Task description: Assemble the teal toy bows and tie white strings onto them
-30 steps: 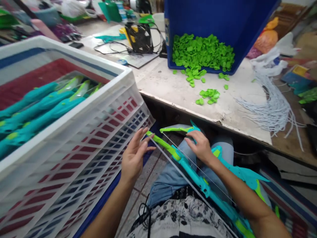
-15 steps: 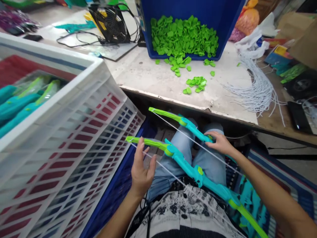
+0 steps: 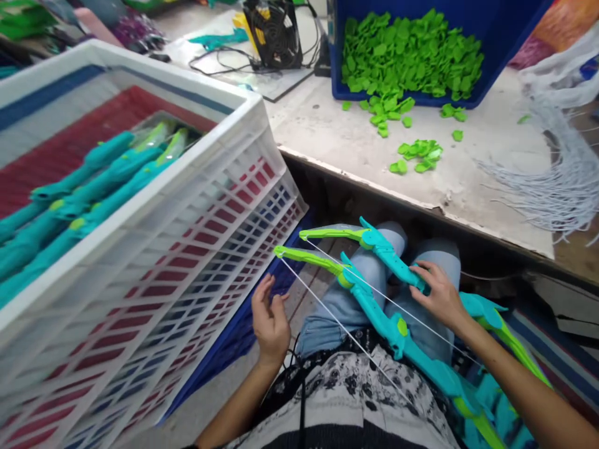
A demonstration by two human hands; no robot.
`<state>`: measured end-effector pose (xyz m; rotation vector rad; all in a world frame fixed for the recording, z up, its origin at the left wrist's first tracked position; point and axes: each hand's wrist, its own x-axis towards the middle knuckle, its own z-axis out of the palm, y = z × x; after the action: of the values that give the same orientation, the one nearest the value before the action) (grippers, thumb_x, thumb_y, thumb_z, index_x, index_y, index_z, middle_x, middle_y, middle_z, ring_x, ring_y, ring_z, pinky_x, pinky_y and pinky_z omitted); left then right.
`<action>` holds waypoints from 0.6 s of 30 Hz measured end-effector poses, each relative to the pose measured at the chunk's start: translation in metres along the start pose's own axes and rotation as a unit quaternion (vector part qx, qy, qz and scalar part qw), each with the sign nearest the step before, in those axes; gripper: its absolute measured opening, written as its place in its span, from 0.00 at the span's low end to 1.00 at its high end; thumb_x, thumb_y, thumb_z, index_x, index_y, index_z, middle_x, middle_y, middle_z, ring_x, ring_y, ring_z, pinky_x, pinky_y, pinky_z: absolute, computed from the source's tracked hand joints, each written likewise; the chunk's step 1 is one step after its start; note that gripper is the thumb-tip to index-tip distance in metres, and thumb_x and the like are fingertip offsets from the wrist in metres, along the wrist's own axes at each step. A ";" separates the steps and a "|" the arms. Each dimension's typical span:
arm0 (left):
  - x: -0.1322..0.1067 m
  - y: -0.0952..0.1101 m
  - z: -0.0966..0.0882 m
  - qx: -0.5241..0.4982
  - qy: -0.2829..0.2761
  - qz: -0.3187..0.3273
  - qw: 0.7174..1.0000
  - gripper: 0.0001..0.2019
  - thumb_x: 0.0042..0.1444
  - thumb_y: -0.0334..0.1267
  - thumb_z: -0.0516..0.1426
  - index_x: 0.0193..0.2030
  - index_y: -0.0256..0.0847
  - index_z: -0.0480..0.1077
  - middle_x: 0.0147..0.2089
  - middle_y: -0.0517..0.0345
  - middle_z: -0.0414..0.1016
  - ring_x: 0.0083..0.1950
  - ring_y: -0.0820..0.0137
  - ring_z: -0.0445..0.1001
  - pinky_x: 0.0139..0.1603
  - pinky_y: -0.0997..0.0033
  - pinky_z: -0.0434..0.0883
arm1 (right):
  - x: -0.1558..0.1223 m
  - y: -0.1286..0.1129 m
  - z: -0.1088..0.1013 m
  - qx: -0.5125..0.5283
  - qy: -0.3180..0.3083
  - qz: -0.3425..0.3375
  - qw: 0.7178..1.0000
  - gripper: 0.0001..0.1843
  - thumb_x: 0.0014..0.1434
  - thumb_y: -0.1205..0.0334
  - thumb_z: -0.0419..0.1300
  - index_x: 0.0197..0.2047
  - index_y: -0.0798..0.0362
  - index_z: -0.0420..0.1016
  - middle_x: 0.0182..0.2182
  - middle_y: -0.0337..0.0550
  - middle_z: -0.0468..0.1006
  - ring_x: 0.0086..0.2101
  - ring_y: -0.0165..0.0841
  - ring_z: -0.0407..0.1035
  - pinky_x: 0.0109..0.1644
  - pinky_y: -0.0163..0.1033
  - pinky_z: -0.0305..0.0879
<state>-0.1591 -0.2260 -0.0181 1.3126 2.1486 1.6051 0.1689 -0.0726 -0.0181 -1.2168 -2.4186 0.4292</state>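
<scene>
Worn grey worktable (image 3: 346,143) carries a blue bin (image 3: 505,43) of green pieces (image 3: 412,53) and a bundle of white strings (image 3: 561,187). 2 toy bows lie across the person's lap. The right hand (image 3: 440,296) closes on the grip of the far bow (image 3: 388,252). The left hand (image 3: 271,321) is empty, fingers loosely spread, just beside the string of the near bow (image 3: 374,312). A white crate (image 3: 201,206) stands at the left.

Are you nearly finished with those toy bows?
Done: teal toy bows lie in the white crate. In hand: two strung bows on the lap; the right hand grips the farther bow, the left hand is open beside the nearer bow. Left, probably plenty: loose white strings and a blue bin of green pieces sit on the table.
</scene>
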 end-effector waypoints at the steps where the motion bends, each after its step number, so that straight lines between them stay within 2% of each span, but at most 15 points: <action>1: -0.007 -0.004 -0.006 0.033 -0.001 -0.006 0.999 0.14 0.64 0.34 0.50 0.56 0.41 0.65 0.56 0.45 0.70 0.55 0.62 0.72 0.41 0.68 0.78 | -0.002 -0.002 0.002 -0.012 0.009 -0.007 1.000 0.17 0.59 0.58 0.54 0.51 0.52 0.70 0.50 0.54 0.69 0.51 0.46 0.66 0.54 0.53 0.68; 2: -0.013 -0.006 -0.008 0.059 -0.031 0.016 0.998 0.11 0.63 0.33 0.52 0.51 0.41 0.69 0.49 0.48 0.74 0.50 0.64 0.75 0.41 0.68 0.77 | -0.004 -0.004 0.003 -0.024 0.016 -0.012 1.000 0.17 0.60 0.59 0.53 0.52 0.52 0.69 0.50 0.55 0.69 0.52 0.47 0.65 0.54 0.54 0.67; 4: -0.019 -0.003 -0.004 0.065 -0.151 0.119 0.979 0.08 0.61 0.30 0.53 0.45 0.40 0.71 0.44 0.50 0.76 0.47 0.66 0.76 0.46 0.66 0.76 | -0.005 -0.008 0.006 -0.042 0.023 -0.015 0.999 0.18 0.61 0.58 0.53 0.53 0.53 0.68 0.51 0.56 0.67 0.53 0.48 0.63 0.55 0.56 0.66; 6: -0.020 0.008 0.014 0.021 -0.275 0.240 0.931 0.11 0.61 0.29 0.52 0.48 0.38 0.71 0.49 0.47 0.75 0.54 0.64 0.73 0.54 0.62 0.73 | -0.005 -0.012 0.008 -0.058 0.022 -0.016 0.998 0.20 0.61 0.56 0.54 0.55 0.53 0.67 0.52 0.57 0.66 0.54 0.50 0.62 0.55 0.58 0.65; 8: -0.020 0.020 0.041 -0.007 -0.348 0.336 0.875 0.14 0.61 0.29 0.51 0.53 0.36 0.69 0.54 0.44 0.73 0.62 0.61 0.66 0.60 0.58 0.68 | -0.005 -0.014 0.011 -0.069 0.019 -0.016 0.997 0.23 0.59 0.55 0.57 0.56 0.53 0.65 0.53 0.58 0.65 0.55 0.52 0.60 0.56 0.60 0.63; 10: -0.020 0.027 0.070 0.003 -0.365 0.405 0.839 0.16 0.61 0.29 0.50 0.54 0.36 0.69 0.56 0.44 0.72 0.64 0.60 0.63 0.63 0.55 0.63 | -0.007 -0.014 0.013 -0.071 0.013 -0.010 0.997 0.23 0.58 0.57 0.57 0.56 0.53 0.65 0.54 0.58 0.66 0.56 0.52 0.59 0.57 0.61 0.61; 13: -0.024 0.029 0.104 0.057 -0.372 0.454 0.808 0.15 0.61 0.30 0.51 0.53 0.42 0.70 0.54 0.47 0.73 0.60 0.61 0.66 0.62 0.55 0.62 | -0.005 -0.007 0.009 -0.043 -0.003 0.016 0.999 0.22 0.57 0.61 0.54 0.55 0.54 0.66 0.54 0.57 0.67 0.56 0.50 0.61 0.58 0.58 0.62; 15: -0.025 0.031 0.117 0.103 -0.380 0.457 0.797 0.13 0.61 0.32 0.51 0.49 0.44 0.71 0.52 0.49 0.74 0.57 0.62 0.69 0.59 0.57 0.63 | 0.004 0.001 -0.002 -0.001 -0.042 0.045 0.998 0.23 0.55 0.61 0.55 0.55 0.53 0.68 0.53 0.54 0.71 0.53 0.47 0.65 0.56 0.54 0.64; 18: -0.020 0.047 0.122 0.133 -0.358 0.455 0.804 0.09 0.60 0.34 0.51 0.42 0.41 0.72 0.55 0.47 0.72 0.60 0.58 0.65 0.56 0.58 0.63 | 0.030 0.016 -0.030 0.100 -0.160 0.086 0.978 0.22 0.53 0.57 0.58 0.52 0.51 0.70 0.45 0.47 0.77 0.45 0.42 0.72 0.50 0.47 0.69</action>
<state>-0.0507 -0.1526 -0.0364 2.7391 1.3071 0.6648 0.1779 -0.0367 0.0075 -1.3562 -2.4594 0.9633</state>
